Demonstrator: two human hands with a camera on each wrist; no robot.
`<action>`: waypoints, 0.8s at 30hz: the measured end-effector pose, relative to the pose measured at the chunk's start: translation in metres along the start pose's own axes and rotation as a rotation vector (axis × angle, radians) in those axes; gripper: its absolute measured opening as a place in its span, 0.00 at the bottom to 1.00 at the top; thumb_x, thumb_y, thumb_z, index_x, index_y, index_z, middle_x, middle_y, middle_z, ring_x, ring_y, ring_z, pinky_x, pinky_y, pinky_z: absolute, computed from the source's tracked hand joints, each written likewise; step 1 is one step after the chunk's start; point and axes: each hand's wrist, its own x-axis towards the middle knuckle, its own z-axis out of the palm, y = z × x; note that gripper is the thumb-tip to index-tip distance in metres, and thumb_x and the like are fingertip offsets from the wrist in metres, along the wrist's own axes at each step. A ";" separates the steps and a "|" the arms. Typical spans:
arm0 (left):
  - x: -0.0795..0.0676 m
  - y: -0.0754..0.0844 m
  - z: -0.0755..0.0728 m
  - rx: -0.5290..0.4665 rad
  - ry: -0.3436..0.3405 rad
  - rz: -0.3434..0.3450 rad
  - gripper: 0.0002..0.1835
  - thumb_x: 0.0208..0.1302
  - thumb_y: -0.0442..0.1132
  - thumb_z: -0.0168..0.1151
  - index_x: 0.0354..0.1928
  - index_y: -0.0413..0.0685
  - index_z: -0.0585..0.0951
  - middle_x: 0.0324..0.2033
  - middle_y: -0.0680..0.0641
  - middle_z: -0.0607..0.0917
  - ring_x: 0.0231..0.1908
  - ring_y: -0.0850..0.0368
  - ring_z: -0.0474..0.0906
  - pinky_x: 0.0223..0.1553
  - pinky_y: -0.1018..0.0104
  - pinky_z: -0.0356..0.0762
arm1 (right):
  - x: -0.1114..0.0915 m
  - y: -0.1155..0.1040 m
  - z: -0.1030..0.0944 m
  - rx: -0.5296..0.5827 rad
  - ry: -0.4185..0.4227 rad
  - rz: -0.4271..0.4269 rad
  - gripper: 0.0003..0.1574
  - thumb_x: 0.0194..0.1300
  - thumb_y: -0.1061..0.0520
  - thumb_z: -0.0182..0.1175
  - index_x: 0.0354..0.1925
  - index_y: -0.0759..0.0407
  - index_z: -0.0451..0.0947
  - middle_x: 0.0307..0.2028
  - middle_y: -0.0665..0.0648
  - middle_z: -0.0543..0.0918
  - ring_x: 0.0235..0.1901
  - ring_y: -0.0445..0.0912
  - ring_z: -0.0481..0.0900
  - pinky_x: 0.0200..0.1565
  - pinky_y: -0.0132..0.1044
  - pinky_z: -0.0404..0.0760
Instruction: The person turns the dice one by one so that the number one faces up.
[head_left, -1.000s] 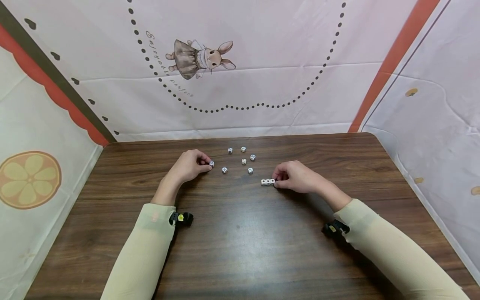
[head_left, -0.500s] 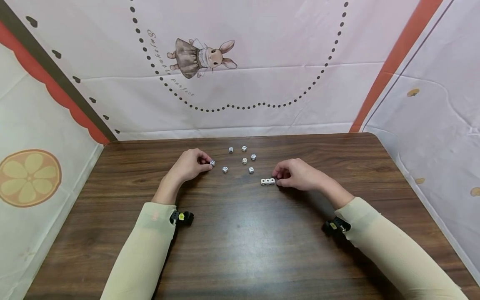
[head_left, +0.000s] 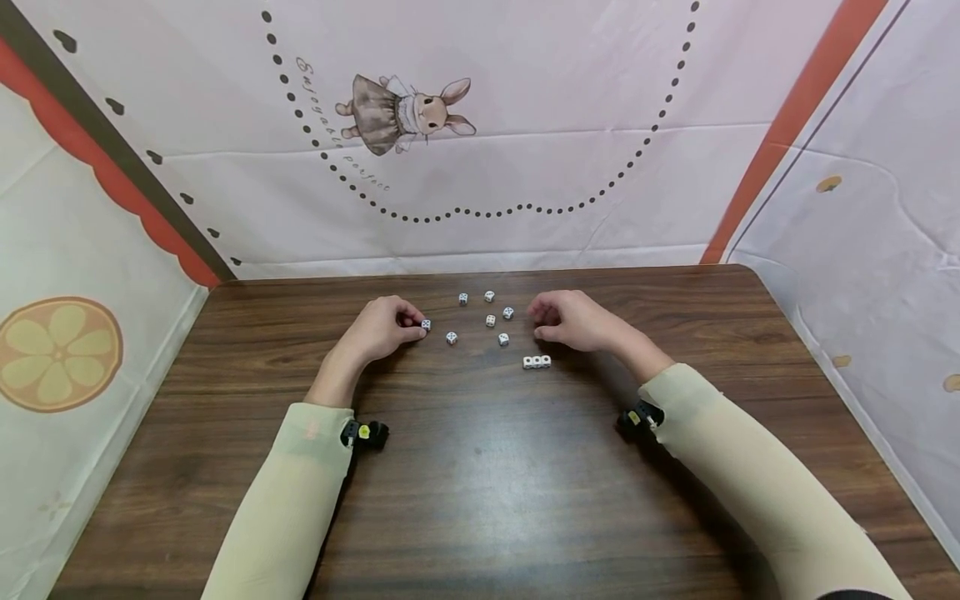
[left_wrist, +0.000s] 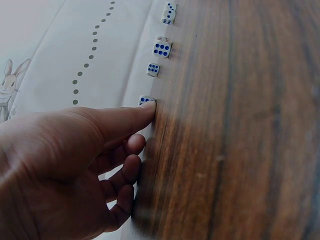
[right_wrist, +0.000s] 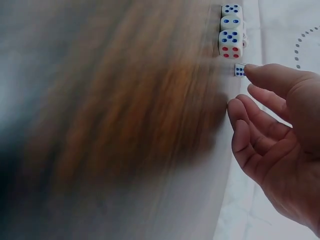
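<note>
My left hand (head_left: pixel 380 327) rests at the left of the scattered dice and pinches a white die (head_left: pixel 426 325) between thumb and fingertips. In the left wrist view the thumb tip covers part of that die (left_wrist: pixel 146 101), whose pips are blue. My right hand (head_left: pixel 573 321) is over the table with fingers loosely bent and nothing between them. Nearest to it lies a die (head_left: pixel 508 313), just left of its fingertips. A row of three dice (head_left: pixel 536 362), each with one large pip on top, lies in front of the right hand.
Several loose dice lie between the hands, among them one at the back left (head_left: pixel 462 298), one at the back (head_left: pixel 490 296) and one near the left hand (head_left: pixel 452 337). The brown wooden table (head_left: pixel 480 483) ends at a printed cloth wall (head_left: pixel 570 167).
My right hand has left the right end of the row of three dice and moved back and slightly left. The left hand stays on its die.
</note>
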 end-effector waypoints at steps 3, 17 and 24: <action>0.002 -0.001 0.001 0.005 0.005 0.009 0.08 0.70 0.38 0.73 0.46 0.43 0.89 0.41 0.45 0.84 0.43 0.50 0.78 0.48 0.56 0.75 | 0.014 -0.002 0.003 -0.009 0.008 0.011 0.15 0.69 0.60 0.71 0.53 0.63 0.84 0.42 0.55 0.88 0.45 0.49 0.84 0.52 0.49 0.81; 0.002 -0.001 0.002 -0.007 0.003 0.005 0.07 0.69 0.37 0.73 0.45 0.43 0.89 0.41 0.46 0.84 0.43 0.50 0.78 0.48 0.56 0.74 | 0.050 -0.008 0.016 -0.103 0.027 0.038 0.11 0.69 0.57 0.70 0.47 0.60 0.86 0.38 0.53 0.88 0.42 0.48 0.84 0.52 0.47 0.80; 0.001 -0.001 0.001 -0.009 0.002 0.002 0.07 0.69 0.37 0.74 0.45 0.43 0.89 0.40 0.46 0.85 0.43 0.50 0.78 0.48 0.56 0.74 | 0.046 -0.005 0.017 -0.083 0.026 0.042 0.06 0.71 0.61 0.67 0.45 0.59 0.86 0.37 0.52 0.87 0.41 0.47 0.83 0.50 0.45 0.80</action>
